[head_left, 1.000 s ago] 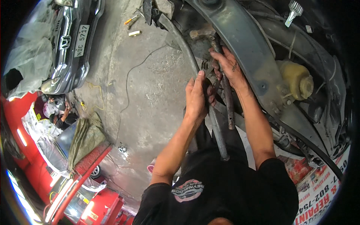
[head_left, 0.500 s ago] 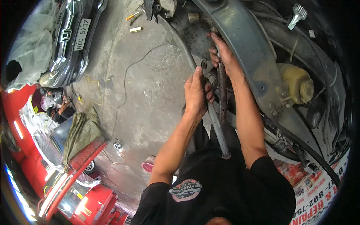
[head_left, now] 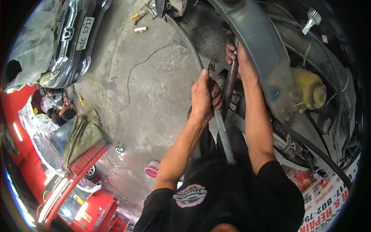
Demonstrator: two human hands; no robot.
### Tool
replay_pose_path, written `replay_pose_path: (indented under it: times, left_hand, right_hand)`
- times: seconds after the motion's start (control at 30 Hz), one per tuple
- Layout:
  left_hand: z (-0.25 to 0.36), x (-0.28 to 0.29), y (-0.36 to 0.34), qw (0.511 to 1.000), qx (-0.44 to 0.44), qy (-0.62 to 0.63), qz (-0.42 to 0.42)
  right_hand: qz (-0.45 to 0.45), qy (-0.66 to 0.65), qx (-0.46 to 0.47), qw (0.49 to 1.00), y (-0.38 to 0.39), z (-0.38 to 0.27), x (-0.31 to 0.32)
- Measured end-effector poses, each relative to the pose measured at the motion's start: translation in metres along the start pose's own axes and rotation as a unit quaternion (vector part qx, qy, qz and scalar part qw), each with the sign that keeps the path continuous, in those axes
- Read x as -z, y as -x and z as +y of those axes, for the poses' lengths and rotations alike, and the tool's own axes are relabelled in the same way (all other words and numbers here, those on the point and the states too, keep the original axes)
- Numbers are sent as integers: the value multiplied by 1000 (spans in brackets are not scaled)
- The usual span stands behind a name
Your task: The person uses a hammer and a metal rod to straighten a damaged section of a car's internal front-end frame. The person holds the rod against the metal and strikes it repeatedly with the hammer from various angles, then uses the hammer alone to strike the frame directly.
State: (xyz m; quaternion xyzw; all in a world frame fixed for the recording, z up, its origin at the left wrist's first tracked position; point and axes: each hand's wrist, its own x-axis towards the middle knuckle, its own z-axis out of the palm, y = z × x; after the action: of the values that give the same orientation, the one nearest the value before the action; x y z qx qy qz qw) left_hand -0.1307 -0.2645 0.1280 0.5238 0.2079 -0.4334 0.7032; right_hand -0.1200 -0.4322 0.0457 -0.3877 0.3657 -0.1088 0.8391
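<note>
Our left hand [head_left: 202, 96] is closed around a long, bent grey metal bar [head_left: 223, 133], which slants in front of us with its lower end over our black shirt [head_left: 239, 193]. Our right hand [head_left: 239, 56] has its fingers curled about a dark rod [head_left: 231, 79], just beside the curved grey panel [head_left: 255, 42]; from here we see that the panel covers part of that hand. A yellowish reservoir [head_left: 310, 88] sits right of the panel, and a pink tub [head_left: 152, 169] is on the floor [head_left: 154, 77] to our left.
</note>
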Motion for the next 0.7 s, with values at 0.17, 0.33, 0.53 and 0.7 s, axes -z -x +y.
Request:
replay_pose_path:
  times: [0.17, 0.33, 0.53, 0.7]
  left_hand:
    - [-1, 7, 9, 1000, 16, -7, -13]
    - [-2, 2, 9, 999, 3, -43, 2]
    - [6, 3, -2, 999, 23, -37, 32]
    - [0, 4, -4, 1000, 3, -27, 13]
  right_hand:
    - [-92, 193, -40, 976, 20, -14, -38]
    - [-62, 171, -51, 982, 36, 0, -25]
    - [-15, 64, -34, 997, 27, 2, 7]
    - [-22, -21, -10, 999, 12, 5, 15]
